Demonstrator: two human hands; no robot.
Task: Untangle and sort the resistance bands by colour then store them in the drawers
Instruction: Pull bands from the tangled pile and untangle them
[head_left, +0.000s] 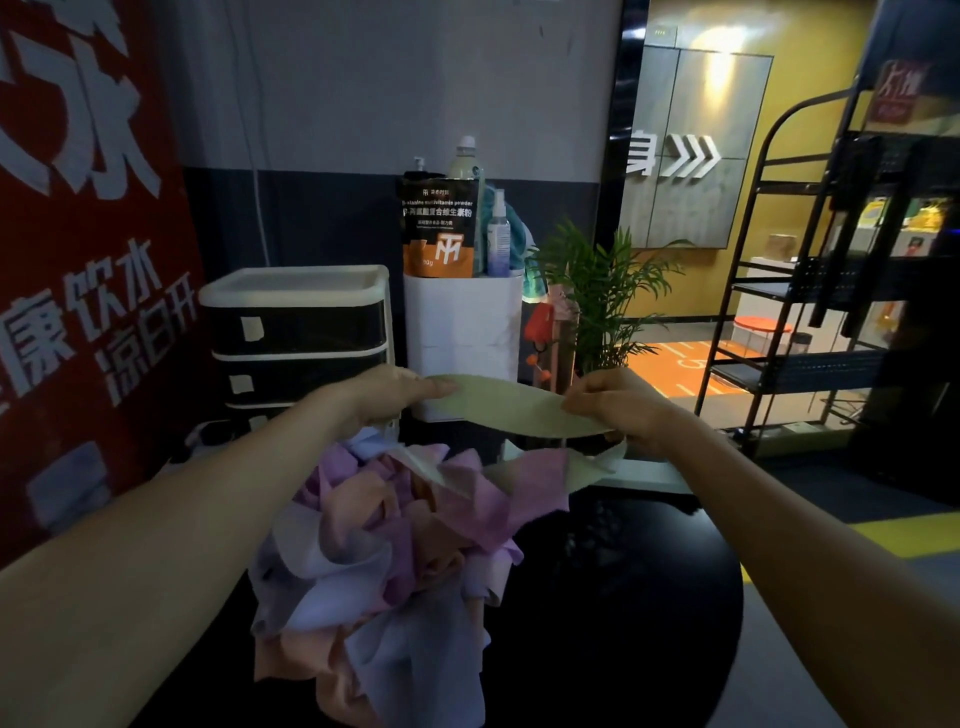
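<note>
Left hand (387, 397): raised above the table, fingers and thumb pinching one end of a pale green band (524, 410). Right hand (618, 405): level with the left and apart from it, fingers curled around the band's other end. Green band: stretched flat between the two hands, a loose length drooping below the right hand toward the pile. Band pile (395, 561): directly beneath and nearer than the hands, a tangled heap of pink, purple, lilac and peach bands lying on the table. Table (623, 597): round, black and glossy, under the pile, extending to the right below the right forearm. Drawer unit (298, 332): beyond the left hand, white frame with dark drawer fronts, small pale labels on the fronts; drawers appear closed. White bin (462, 327): straight beyond the gap between the hands, holding an orange-and-black pouch (439, 228), a spray bottle (498, 239) and other bottles. Plant (602, 291): beyond the right hand, green fronds. Black rack (810, 291): far right of the right hand. Red wall (78, 234): left of the left forearm, white lettering.
</note>
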